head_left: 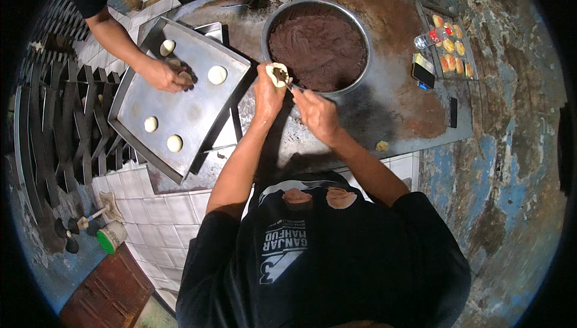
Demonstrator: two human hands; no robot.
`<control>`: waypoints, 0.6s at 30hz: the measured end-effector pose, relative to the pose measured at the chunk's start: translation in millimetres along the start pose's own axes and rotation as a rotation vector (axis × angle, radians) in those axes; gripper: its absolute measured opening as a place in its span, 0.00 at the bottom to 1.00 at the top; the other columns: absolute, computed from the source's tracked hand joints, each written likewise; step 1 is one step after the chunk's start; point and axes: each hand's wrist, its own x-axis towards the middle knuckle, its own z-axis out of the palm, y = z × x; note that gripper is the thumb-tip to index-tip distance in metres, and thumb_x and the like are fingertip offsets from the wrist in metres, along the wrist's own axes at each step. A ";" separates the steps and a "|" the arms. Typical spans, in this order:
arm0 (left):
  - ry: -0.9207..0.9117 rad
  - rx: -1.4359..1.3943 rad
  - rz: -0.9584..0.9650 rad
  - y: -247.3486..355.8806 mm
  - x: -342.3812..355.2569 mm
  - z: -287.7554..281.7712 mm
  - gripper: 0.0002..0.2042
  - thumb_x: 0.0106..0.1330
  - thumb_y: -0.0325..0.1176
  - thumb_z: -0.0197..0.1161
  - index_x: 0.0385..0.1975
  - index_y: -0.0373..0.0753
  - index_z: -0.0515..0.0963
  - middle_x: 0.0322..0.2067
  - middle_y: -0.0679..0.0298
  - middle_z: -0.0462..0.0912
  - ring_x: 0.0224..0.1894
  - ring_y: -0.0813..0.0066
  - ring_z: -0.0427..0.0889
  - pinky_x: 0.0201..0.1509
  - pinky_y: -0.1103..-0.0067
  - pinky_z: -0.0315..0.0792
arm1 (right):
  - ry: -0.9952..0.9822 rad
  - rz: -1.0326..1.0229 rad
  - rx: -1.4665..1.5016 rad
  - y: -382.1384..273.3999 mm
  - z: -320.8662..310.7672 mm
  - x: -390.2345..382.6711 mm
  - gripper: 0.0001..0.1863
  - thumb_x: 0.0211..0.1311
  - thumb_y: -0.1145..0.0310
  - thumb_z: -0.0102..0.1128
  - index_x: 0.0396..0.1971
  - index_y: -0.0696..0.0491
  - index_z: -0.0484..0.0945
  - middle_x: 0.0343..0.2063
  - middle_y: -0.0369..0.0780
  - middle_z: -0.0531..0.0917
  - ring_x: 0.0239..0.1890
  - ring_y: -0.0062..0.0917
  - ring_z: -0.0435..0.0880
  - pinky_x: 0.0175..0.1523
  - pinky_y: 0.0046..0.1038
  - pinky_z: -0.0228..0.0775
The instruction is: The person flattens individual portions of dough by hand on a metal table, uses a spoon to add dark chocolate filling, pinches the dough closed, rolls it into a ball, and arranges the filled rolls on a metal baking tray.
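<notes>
My left hand [268, 95] is closed around a flattened piece of pale dough [272, 67] with dark brown filling in its middle. It is just past the near left rim of a large round metal bowl [265, 42]. My right hand [318, 116] grips a thin metal tool [290, 86], whose tip points at the filled dough; its working end is hard to make out. Dark brown paste [318, 45] fills much of the bowl.
A metal tray [195, 109] with several dough balls lies at left; another person's hand [163, 75] handles dough over it. At right are a plastic bottle [428, 39], a phone [423, 75], a black bar-shaped object [453, 112] and a tray of baked buns [448, 62].
</notes>
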 end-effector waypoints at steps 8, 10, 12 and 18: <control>-0.139 -0.106 -0.331 -26.8 -86.9 -8.5 0.23 0.59 0.15 0.60 0.54 0.42 0.72 0.45 0.55 0.83 0.49 0.61 0.83 0.54 0.71 0.75 | -0.095 -0.010 0.005 49.5 -9.1 -128.9 0.12 0.64 0.69 0.62 0.45 0.56 0.83 0.34 0.46 0.83 0.31 0.46 0.83 0.37 0.39 0.77; -0.281 -0.336 -0.396 -11.1 -118.4 -5.0 0.30 0.56 0.13 0.59 0.60 0.44 0.68 0.48 0.63 0.78 0.53 0.70 0.77 0.58 0.75 0.71 | -0.132 0.242 0.221 40.5 -21.5 -117.1 0.18 0.64 0.71 0.64 0.53 0.59 0.78 0.36 0.46 0.85 0.39 0.37 0.86 0.46 0.32 0.78; -0.384 -0.572 -0.382 4.9 -149.7 11.1 0.33 0.56 0.13 0.63 0.62 0.45 0.66 0.49 0.68 0.76 0.54 0.75 0.75 0.59 0.78 0.70 | -0.094 0.632 0.621 33.1 -26.5 -111.8 0.24 0.64 0.71 0.66 0.59 0.61 0.73 0.38 0.45 0.86 0.43 0.30 0.86 0.51 0.29 0.77; -0.245 -0.290 -0.056 53.8 -216.2 49.5 0.29 0.59 0.26 0.73 0.60 0.40 0.68 0.45 0.63 0.80 0.47 0.74 0.79 0.49 0.76 0.75 | -0.270 0.024 0.225 -26.4 -109.3 -140.9 0.26 0.65 0.79 0.48 0.64 0.55 0.71 0.46 0.50 0.84 0.50 0.48 0.82 0.58 0.44 0.72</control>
